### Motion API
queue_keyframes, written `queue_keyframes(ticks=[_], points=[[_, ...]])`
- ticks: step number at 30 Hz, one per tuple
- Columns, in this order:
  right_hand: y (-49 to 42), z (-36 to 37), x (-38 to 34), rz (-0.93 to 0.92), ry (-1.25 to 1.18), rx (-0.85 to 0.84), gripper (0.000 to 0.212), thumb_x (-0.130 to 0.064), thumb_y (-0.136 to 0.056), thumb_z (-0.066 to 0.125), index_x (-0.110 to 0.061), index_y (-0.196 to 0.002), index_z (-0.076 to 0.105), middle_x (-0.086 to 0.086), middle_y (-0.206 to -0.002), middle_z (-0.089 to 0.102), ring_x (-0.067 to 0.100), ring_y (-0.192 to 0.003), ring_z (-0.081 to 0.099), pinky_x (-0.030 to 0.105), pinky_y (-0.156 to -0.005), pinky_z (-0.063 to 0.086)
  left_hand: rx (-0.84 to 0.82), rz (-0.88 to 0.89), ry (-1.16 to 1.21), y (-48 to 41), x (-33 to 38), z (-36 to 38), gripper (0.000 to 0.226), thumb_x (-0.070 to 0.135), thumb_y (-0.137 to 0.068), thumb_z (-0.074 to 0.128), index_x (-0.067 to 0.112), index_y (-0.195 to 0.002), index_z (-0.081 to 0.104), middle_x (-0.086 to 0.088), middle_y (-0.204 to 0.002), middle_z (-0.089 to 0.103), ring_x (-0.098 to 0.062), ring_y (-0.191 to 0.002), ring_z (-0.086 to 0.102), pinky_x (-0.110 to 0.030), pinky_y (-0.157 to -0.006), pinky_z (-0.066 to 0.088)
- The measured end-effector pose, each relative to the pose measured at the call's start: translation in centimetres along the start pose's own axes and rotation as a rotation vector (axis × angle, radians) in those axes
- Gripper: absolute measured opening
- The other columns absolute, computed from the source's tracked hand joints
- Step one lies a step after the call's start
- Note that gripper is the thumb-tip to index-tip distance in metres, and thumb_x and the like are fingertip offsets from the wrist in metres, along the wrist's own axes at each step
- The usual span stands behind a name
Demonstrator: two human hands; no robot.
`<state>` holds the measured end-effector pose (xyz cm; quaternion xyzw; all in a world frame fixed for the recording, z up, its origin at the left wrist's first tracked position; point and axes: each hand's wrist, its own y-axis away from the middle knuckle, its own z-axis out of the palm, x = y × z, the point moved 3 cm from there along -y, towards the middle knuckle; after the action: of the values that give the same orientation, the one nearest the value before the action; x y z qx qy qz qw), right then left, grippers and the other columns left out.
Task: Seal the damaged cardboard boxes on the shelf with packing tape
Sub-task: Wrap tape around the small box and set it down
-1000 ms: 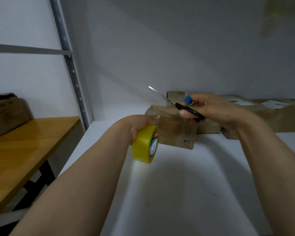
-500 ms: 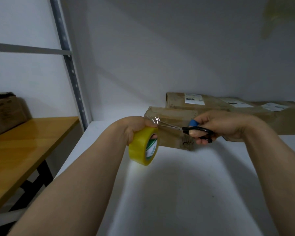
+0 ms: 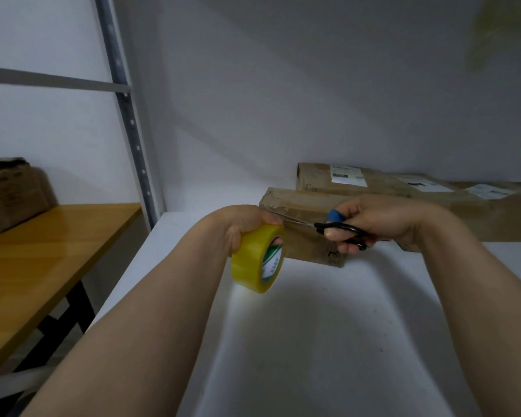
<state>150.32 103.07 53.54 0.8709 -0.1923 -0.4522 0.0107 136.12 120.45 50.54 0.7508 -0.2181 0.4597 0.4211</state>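
Left hand (image 3: 241,224) grips tape roll (image 3: 257,260) — right hand (image 3: 382,221) clamps scissors (image 3: 340,228), blades at nearest box (image 3: 301,224).

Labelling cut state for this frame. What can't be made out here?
Head view:
Scissors blades: thin, blurred against the front box; tape cut or not, unclear.
Left hand: fingers mostly hidden by the tape roll.
Labels on rear boxes: too small to read.
Carton on the wooden bench: cut off by left edge.

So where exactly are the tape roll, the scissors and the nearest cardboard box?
tape roll (image 3: 248,263): head view, on its yellow outer band.
scissors (image 3: 340,226): head view, on the black handle.
nearest cardboard box (image 3: 307,246): head view, on its front face.
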Motion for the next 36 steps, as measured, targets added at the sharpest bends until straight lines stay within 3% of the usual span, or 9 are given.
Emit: queue_keyframes(ticks=[4, 9, 13, 17, 20, 24, 29, 33, 36], points=[[-0.7, 0.7, -0.3, -0.002, -0.011, 0.017, 0.037, -0.039, -0.069, 0.079, -0.013, -0.091, 0.066, 0.004, -0.071, 0.068, 0.011, -0.06, 0.058, 0.017, -0.051, 0.043, -0.007, -0.008, -0.017, -0.3, 0.0, -0.2, 0.022, 0.026, -0.091, 0.074, 0.009, -0.103, 0.065, -0.012, -0.065, 0.073, -0.023, -0.045, 0.068, -0.034, -0.044, 0.057], [-0.9, 0.5, 0.2, 0.009, 0.01, 0.032, 0.016, -0.015, -0.085, 0.076, -0.008, -0.095, 0.065, 0.003, -0.064, 0.065, 0.009, -0.055, 0.057, 0.016, -0.05, 0.045, -0.012, 0.002, -0.007, -0.4, -0.1, -0.5, 0.019, 0.023, -0.091, 0.074, 0.006, -0.098, 0.066, -0.012, -0.062, 0.072, -0.022, -0.044, 0.067, -0.032, -0.042, 0.055], [-0.9, 0.4, 0.1, -0.003, 0.014, 0.033, 0.013, -0.007, -0.088, 0.073, -0.006, -0.095, 0.063, 0.001, -0.058, 0.063, 0.009, -0.053, 0.055, 0.015, -0.048, 0.043, -0.01, 0.001, 0.003, -1.0, -0.3, -1.2, 0.044, 0.029, -0.079, 0.085, 0.009, -0.114, 0.068, -0.016, -0.094, 0.077, -0.032, -0.081, 0.073, -0.042, -0.074, 0.061], [-0.7, 0.8, -0.3, 0.004, -0.009, 0.023, 0.021, -0.022, -0.081, 0.077, -0.01, -0.094, 0.065, 0.003, -0.064, 0.065, 0.01, -0.055, 0.056, 0.017, -0.051, 0.045, -0.018, 0.022, 0.016, -1.1, -0.4, -1.3, 0.051, 0.028, -0.075, 0.087, 0.009, -0.118, 0.069, -0.017, -0.105, 0.076, -0.034, -0.093, 0.071, -0.048, -0.091, 0.057], [-1.1, 1.2, -0.7, -0.017, -0.046, 0.024, 0.038, -0.039, -0.07, 0.076, -0.011, -0.094, 0.066, 0.004, -0.067, 0.063, 0.011, -0.054, 0.054, 0.018, -0.051, 0.044, -0.017, 0.035, 0.036, -1.5, -0.5, -1.5, 0.052, 0.028, -0.074, 0.087, 0.01, -0.119, 0.07, -0.017, -0.106, 0.075, -0.033, -0.092, 0.071, -0.048, -0.09, 0.058], [-1.5, 1.1, -0.7, -0.024, -0.041, 0.045, 0.049, -0.036, -0.068, 0.077, -0.002, -0.103, 0.067, 0.003, -0.064, 0.063, 0.009, -0.053, 0.054, 0.017, -0.052, 0.047, -0.007, 0.035, 0.036, -1.6, -0.5, -1.6, 0.052, 0.029, -0.075, 0.086, 0.01, -0.119, 0.068, -0.019, -0.109, 0.074, -0.033, -0.094, 0.07, -0.046, -0.086, 0.059], [-1.8, 0.6, 0.1, -0.025, -0.032, 0.052, 0.049, -0.027, -0.076, 0.077, 0.006, -0.11, 0.064, 0.004, -0.066, 0.061, 0.009, -0.056, 0.053, 0.016, -0.052, 0.045, -0.036, 0.034, -0.002, -1.3, -0.3, -1.2, 0.049, 0.027, -0.077, 0.085, 0.009, -0.12, 0.069, -0.018, -0.102, 0.073, -0.032, -0.088, 0.069, -0.043, -0.08, 0.059], [-1.3, 0.4, 0.0, 0.003, 0.018, 0.006, 0.021, -0.018, -0.088, 0.074, -0.005, -0.104, 0.067, 0.002, -0.067, 0.064, 0.011, -0.061, 0.057, 0.019, -0.058, 0.049, -0.054, 0.017, -0.065, -1.2, -0.1, -1.1, 0.048, 0.027, -0.078, 0.084, 0.01, -0.12, 0.068, -0.017, -0.103, 0.073, -0.032, -0.09, 0.069, -0.043, -0.08, 0.059], [-1.4, 0.9, 0.7, 0.065, 0.112, -0.046, 0.037, -0.042, -0.077, 0.083, -0.017, -0.1, 0.066, 0.001, -0.076, 0.07, 0.012, -0.068, 0.063, 0.026, -0.07, 0.05, -0.038, 0.007, -0.11, -1.3, -0.1, -1.2, 0.049, 0.029, -0.077, 0.085, 0.01, -0.118, 0.067, -0.019, -0.107, 0.073, -0.035, -0.096, 0.07, -0.044, -0.081, 0.059]])
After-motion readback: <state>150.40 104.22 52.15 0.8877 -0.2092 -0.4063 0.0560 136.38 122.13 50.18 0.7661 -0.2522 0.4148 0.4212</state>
